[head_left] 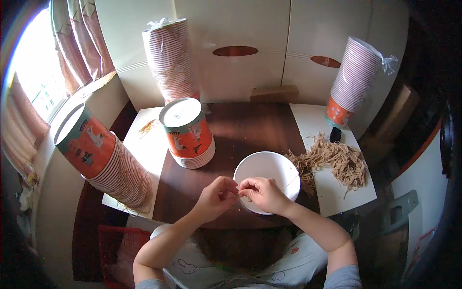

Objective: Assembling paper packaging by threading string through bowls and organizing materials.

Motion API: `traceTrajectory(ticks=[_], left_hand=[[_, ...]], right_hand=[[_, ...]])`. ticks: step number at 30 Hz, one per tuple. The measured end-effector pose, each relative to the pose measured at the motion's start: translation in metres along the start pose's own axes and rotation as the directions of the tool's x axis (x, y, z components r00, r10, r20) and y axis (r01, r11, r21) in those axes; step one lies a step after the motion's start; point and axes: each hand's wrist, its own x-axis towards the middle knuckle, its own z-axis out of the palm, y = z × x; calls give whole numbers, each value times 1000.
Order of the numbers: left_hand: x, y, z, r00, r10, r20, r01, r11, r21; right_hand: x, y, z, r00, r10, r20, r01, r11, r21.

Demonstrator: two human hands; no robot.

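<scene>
A white paper bucket [266, 166] stands at the table's front with its open mouth up. Over its near left rim, my left hand [216, 197] and my right hand [264, 193] meet, both closed in a fingertip pinch. A thin string [291, 181] shows across the bucket's inner wall beside my right hand. The small piece between my fingertips looks like part of this string, mostly hidden by the fingers. Right of the bucket lies a tangled heap of tan strings [341, 164], partly over the table's dark middle and partly on a white board.
Upside-down orange and green buckets stand in a short stack [190, 137] and a taller leaning stack [103, 154] at left. Wrapped tall stacks rise at back left [171, 60] and back right [353, 77]. A small black object [335, 135] lies by the strings.
</scene>
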Motion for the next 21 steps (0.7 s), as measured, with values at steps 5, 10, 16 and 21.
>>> traceTrajectory(ticks=[5,10,16,21], left_hand=[[3,7,2,998,-55,-20,52,990,-132],[4,14,0,994,-103,-35,85,936,-342],[4,10,-3,997,-81,-6,73,924,-374],[3,9,-4,993,-114,-20,100,934,-343]], right_hand=[[0,1,-6,1000,25,11,-25,1000,-17],[-2,8,-8,999,-31,21,33,991,-131],[-2,6,-8,999,-1,55,7,995,-101],[-2,2,-15,998,54,32,-50,994,-96]])
